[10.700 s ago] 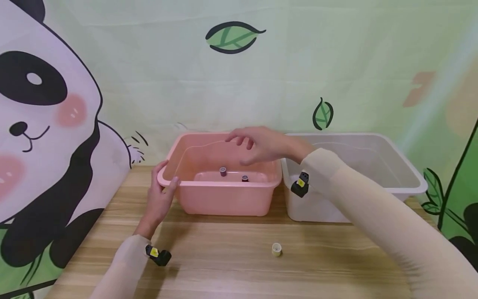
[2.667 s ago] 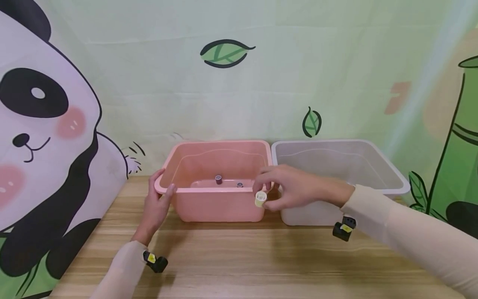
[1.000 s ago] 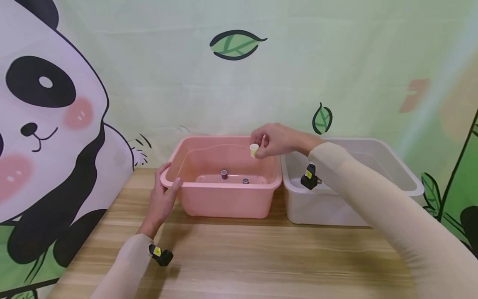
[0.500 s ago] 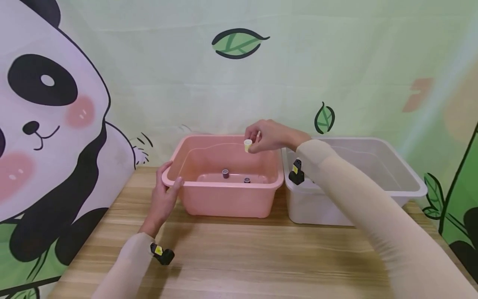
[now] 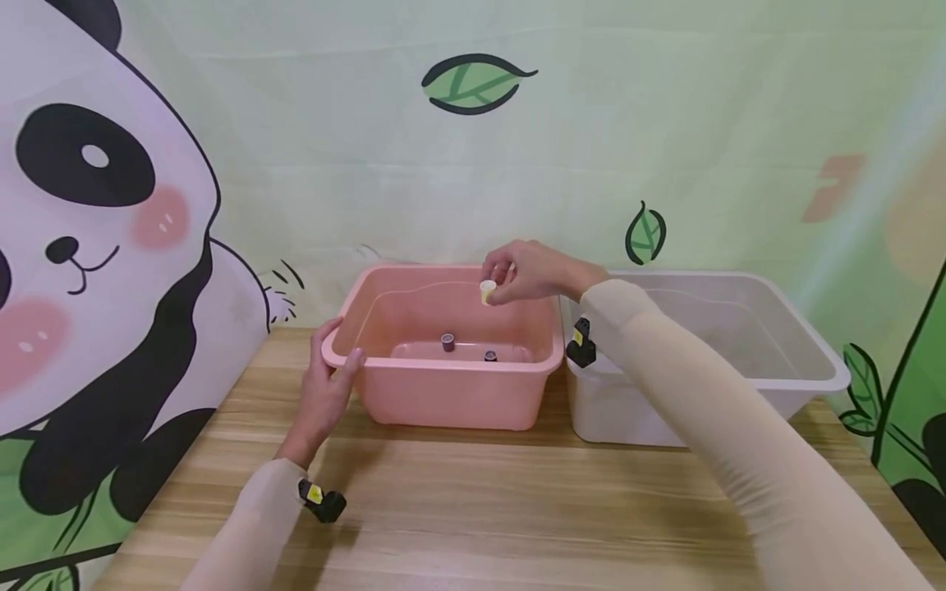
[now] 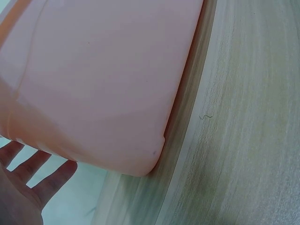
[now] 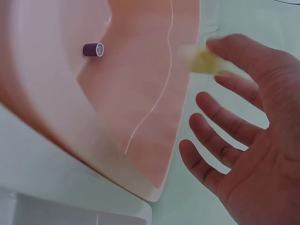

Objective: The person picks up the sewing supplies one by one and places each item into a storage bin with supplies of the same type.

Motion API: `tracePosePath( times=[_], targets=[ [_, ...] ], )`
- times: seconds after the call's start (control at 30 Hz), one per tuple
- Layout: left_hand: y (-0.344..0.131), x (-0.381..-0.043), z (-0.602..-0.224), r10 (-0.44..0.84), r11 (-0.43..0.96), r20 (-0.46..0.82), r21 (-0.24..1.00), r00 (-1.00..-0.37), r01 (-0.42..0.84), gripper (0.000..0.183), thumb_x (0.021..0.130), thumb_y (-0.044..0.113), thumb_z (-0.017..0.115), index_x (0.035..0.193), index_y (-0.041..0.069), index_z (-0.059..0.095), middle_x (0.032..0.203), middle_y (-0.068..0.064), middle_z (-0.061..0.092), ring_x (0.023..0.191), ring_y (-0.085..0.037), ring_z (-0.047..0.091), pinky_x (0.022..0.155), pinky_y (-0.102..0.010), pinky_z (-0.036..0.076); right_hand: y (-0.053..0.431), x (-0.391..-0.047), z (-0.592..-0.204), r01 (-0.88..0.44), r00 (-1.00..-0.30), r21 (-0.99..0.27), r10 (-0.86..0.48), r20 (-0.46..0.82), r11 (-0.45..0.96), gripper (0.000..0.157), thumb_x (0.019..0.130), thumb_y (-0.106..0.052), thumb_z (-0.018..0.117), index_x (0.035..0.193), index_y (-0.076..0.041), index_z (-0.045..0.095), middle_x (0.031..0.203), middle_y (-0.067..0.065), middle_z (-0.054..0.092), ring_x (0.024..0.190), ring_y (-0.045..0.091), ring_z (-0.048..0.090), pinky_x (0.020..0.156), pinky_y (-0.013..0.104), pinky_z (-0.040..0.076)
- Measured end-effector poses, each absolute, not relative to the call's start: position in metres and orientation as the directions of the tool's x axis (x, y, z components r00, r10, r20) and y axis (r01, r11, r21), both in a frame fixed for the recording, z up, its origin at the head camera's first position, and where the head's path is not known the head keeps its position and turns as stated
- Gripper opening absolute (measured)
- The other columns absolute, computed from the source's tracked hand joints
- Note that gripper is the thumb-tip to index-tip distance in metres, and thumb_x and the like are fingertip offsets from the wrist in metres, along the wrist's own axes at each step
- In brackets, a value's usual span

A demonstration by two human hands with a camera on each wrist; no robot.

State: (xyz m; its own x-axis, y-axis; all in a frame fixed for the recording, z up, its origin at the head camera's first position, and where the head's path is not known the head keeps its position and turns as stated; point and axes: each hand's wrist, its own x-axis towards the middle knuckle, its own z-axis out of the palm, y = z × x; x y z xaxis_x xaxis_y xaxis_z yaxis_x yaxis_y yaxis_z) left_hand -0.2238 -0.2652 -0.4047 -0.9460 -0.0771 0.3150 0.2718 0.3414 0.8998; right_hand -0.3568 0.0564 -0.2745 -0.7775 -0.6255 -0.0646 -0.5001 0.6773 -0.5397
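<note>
In the head view my right hand (image 5: pixel 530 271) pinches a small pale yellow thread spool (image 5: pixel 488 293) between thumb and index finger, above the pink plastic tub (image 5: pixel 451 394). The right wrist view shows that yellow spool (image 7: pixel 201 61) blurred, with the other fingers spread apart from it. Two dark spools stand on the tub's floor, a purple spool (image 5: pixel 447 342) and a darker spool (image 5: pixel 491 356) partly hidden by the front rim. At the tub's left front corner my left hand (image 5: pixel 327 386) grips the rim, thumb on the near side; its fingers (image 6: pixel 55 183) touch the outer wall.
A pale grey tub (image 5: pixel 783 383) stands right of the pink one, partly covered by my right forearm. Both tubs rest on a wooden table (image 5: pixel 473 509). Behind them hangs a green printed cloth (image 5: pixel 310 164) with a panda and leaves.
The yellow spool lay on the table in the oldest frame and was in my right hand by 2.7 seconds ago. Since then it has risen and moved left over the pink tub. The left hand keeps its grip.
</note>
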Motion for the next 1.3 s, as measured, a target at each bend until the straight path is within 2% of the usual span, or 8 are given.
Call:
tracePosePath(
  times=[0.13,0.23,0.3,0.5,0.7,0.97,1.13,1.3],
  targets=[
    [-0.270,-0.230,-0.416,-0.079,0.328,0.303,0.908,-0.950,0.262,0.069,0.105,0.034,0.058,0.160,0.019,0.020,0.161,-0.016,0.034,0.142,-0.038,0.042,0.114,-0.051,0.040,0.055,-0.354,-0.277,-0.476,-0.791,-0.523,-0.604,-0.097,0.707,0.082,0.082,-0.047,0.084,0.152,-0.026,0.047,0.137,0.008,0.058,0.116,0.025,0.058,0.094,0.044,0.058],
    [-0.273,-0.234,-0.424,-0.081,0.334,0.300,0.907,-0.950,0.257,0.069,0.105,0.037,0.057,0.161,0.024,0.018,0.163,-0.013,0.033,0.143,-0.038,0.041,0.113,-0.052,0.040,0.055,-0.352,-0.279,-0.466,-0.798,-0.519,-0.594,-0.103,0.716,0.093,0.078,-0.055,0.085,0.156,-0.029,0.041,0.141,0.006,0.055,0.120,0.025,0.056,0.095,0.045,0.057],
    [-0.274,-0.234,-0.425,-0.083,0.345,0.312,0.900,-0.947,0.266,0.068,0.105,0.038,0.056,0.161,0.025,0.019,0.162,-0.013,0.034,0.142,-0.037,0.042,0.113,-0.052,0.041,0.056,-0.352,-0.280,-0.470,-0.796,-0.519,-0.597,-0.101,0.714,0.091,0.079,-0.055,0.084,0.155,-0.029,0.042,0.141,0.007,0.055,0.122,0.028,0.055,0.096,0.046,0.057],
    [-0.266,-0.221,-0.403,-0.072,0.349,0.310,0.898,-0.948,0.267,0.070,0.106,0.033,0.056,0.161,0.014,0.018,0.161,-0.020,0.033,0.141,-0.042,0.041,0.113,-0.055,0.039,0.059,-0.353,-0.278,-0.519,-0.771,-0.497,-0.631,-0.078,0.695,0.085,0.084,-0.052,0.081,0.155,-0.024,0.043,0.142,0.013,0.057,0.124,0.030,0.055,0.098,0.047,0.054],
    [-0.269,-0.223,-0.404,-0.070,0.346,0.294,0.903,-0.953,0.253,0.071,0.105,0.034,0.057,0.161,0.014,0.018,0.162,-0.019,0.033,0.142,-0.039,0.041,0.114,-0.053,0.038,0.059,-0.351,-0.281,-0.526,-0.770,-0.494,-0.635,-0.070,0.692,0.084,0.084,-0.056,0.079,0.154,-0.026,0.044,0.141,0.009,0.057,0.122,0.027,0.055,0.097,0.047,0.055],
    [-0.281,-0.241,-0.432,-0.076,0.343,0.301,0.903,-0.951,0.258,0.070,0.105,0.038,0.057,0.162,0.030,0.017,0.164,-0.010,0.032,0.143,-0.033,0.042,0.114,-0.051,0.039,0.067,-0.346,-0.283,-0.485,-0.798,-0.501,-0.597,-0.083,0.717,0.088,0.081,-0.062,0.078,0.155,-0.032,0.041,0.145,0.007,0.054,0.125,0.027,0.054,0.096,0.046,0.057],
    [-0.284,-0.242,-0.435,-0.083,0.355,0.326,0.893,-0.942,0.278,0.069,0.105,0.040,0.058,0.161,0.033,0.019,0.162,-0.008,0.035,0.141,-0.031,0.044,0.113,-0.051,0.041,0.072,-0.345,-0.280,-0.479,-0.802,-0.501,-0.592,-0.084,0.721,0.087,0.082,-0.063,0.076,0.156,-0.033,0.040,0.148,0.008,0.052,0.130,0.030,0.051,0.098,0.050,0.055],
    [-0.286,-0.241,-0.435,-0.085,0.346,0.336,0.893,-0.938,0.288,0.068,0.105,0.038,0.059,0.161,0.031,0.020,0.161,-0.009,0.037,0.140,-0.031,0.045,0.114,-0.048,0.041,0.079,-0.344,-0.282,-0.538,-0.766,-0.478,-0.639,-0.067,0.694,0.086,0.088,-0.063,0.070,0.159,-0.029,0.035,0.154,0.013,0.047,0.138,0.034,0.046,0.107,0.059,0.046]
  ],
)
